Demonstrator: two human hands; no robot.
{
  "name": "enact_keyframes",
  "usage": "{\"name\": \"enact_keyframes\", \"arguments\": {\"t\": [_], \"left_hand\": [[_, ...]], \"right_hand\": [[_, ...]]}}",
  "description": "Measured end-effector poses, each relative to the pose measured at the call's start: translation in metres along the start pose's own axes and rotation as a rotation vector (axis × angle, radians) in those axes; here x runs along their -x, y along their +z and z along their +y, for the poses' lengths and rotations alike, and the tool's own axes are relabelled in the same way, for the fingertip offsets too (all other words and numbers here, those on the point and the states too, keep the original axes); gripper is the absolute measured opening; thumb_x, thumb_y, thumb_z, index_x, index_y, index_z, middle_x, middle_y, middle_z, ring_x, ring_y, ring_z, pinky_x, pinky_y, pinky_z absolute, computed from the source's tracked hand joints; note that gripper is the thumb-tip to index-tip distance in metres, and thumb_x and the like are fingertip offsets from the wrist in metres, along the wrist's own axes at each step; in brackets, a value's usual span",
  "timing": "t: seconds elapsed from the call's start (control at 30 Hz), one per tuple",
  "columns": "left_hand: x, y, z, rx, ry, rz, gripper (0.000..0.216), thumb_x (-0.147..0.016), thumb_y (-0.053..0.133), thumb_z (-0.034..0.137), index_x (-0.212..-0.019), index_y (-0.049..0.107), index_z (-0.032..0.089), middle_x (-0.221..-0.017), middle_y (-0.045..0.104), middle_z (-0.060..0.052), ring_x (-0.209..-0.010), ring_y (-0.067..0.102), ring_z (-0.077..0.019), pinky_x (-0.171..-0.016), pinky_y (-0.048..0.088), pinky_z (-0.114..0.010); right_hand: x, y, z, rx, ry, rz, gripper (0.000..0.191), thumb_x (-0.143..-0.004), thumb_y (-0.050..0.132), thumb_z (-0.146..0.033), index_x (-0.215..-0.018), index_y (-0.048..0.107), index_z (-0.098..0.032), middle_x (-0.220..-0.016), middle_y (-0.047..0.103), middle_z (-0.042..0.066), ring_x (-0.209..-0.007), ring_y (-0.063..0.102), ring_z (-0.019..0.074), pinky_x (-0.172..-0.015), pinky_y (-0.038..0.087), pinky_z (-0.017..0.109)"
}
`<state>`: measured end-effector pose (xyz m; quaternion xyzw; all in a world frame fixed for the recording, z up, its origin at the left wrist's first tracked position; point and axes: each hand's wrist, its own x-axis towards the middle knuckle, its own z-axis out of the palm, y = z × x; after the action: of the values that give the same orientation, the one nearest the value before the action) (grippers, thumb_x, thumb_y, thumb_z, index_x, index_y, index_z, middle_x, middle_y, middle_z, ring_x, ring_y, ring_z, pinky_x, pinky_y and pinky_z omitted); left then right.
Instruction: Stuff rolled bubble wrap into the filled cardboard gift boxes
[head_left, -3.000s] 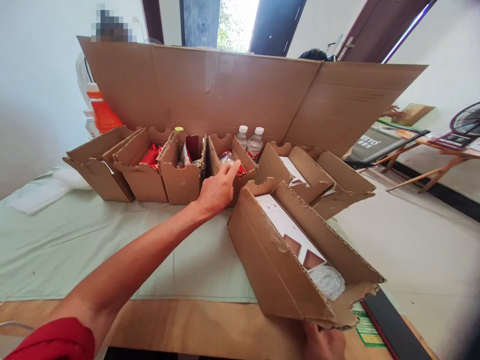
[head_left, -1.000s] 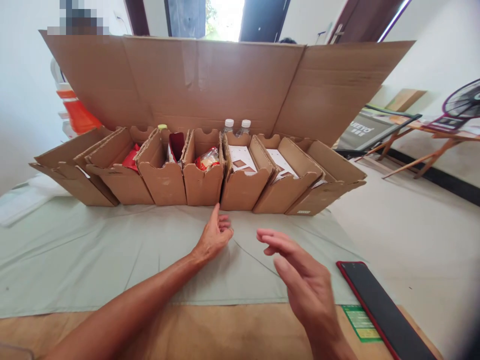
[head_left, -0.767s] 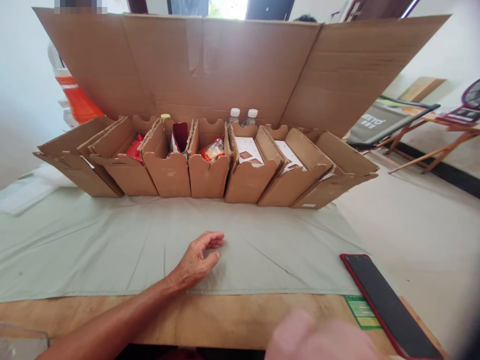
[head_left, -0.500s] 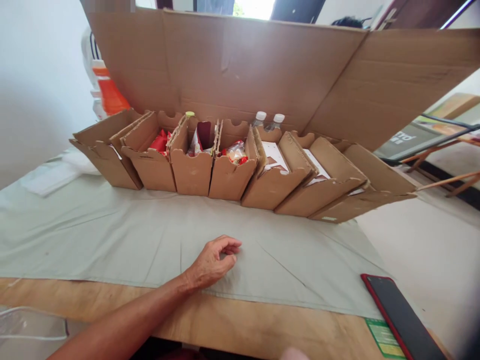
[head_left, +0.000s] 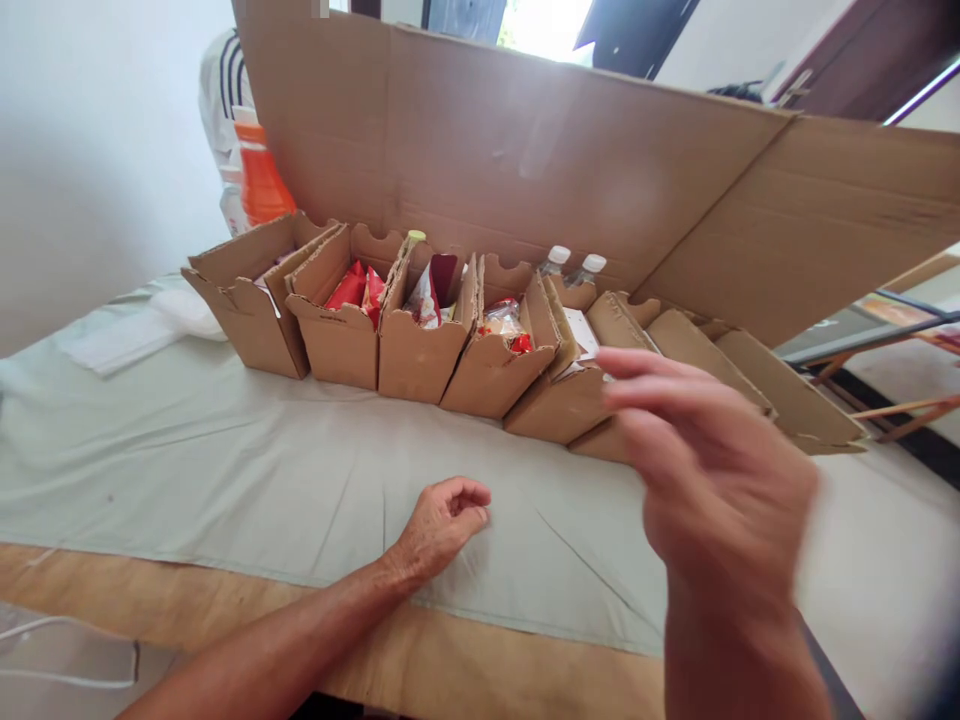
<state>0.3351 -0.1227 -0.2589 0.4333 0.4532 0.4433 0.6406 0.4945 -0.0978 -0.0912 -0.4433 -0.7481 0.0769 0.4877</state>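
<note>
Up into view since half a second ago comes the right hand [head_left: 712, 490], blurred and raised in front of the right-hand end of the box row. The left hand has not stirred.

At the far left an orange bottle [head_left: 260, 180] stands behind the first box. The row of cardboard boxes [head_left: 416, 355] runs rightward along the back of the cloth [head_left: 187, 450], side walls touching, red packets [head_left: 352, 288] in some, backed by a tall cardboard sheet [head_left: 510, 150]. In front, well apart from the row, the left hand [head_left: 444, 518] rests on the cloth, its fingers [head_left: 469, 492] half curled and holding nothing. The right hand's fingers [head_left: 645, 365] are loosely spread, also empty, so no box is being touched. Bare cloth lies wide between hands and boxes. The counter [head_left: 480, 680] shows its wooden edge nearest the person.
</note>
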Motion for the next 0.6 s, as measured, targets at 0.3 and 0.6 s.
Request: {"name": "enact_keyframes", "arguments": {"t": [0.3,0.6], "left_hand": [[-0.015,-0.013,0.007,0.113,0.066,0.220,0.021,-0.071,0.069,0.029,-0.088,0.072,0.016,-0.088,0.075,-0.008,-0.082,0.071,-0.0215,-0.078,0.055,-0.034],[-0.029,-0.040,0.015,0.167,0.190,0.545,0.048,-0.074,0.064,0.034,-0.118,0.060,0.016,-0.121,0.068,-0.015,-0.111,0.065,-0.0257,-0.099,0.051,-0.041]], "right_hand": [[-0.073,0.076,0.064,0.753,-0.159,-0.397,0.031,-0.085,0.057,-0.012,-0.110,0.075,-0.017,-0.109,0.077,0.016,-0.124,0.055,0.0372,-0.101,0.035,0.056],[0.012,0.001,0.005,0.598,-0.395,-0.478,0.031,-0.094,0.049,-0.011,-0.090,0.075,-0.027,-0.102,0.079,0.002,-0.122,0.059,0.0273,-0.111,0.030,0.051]]}}
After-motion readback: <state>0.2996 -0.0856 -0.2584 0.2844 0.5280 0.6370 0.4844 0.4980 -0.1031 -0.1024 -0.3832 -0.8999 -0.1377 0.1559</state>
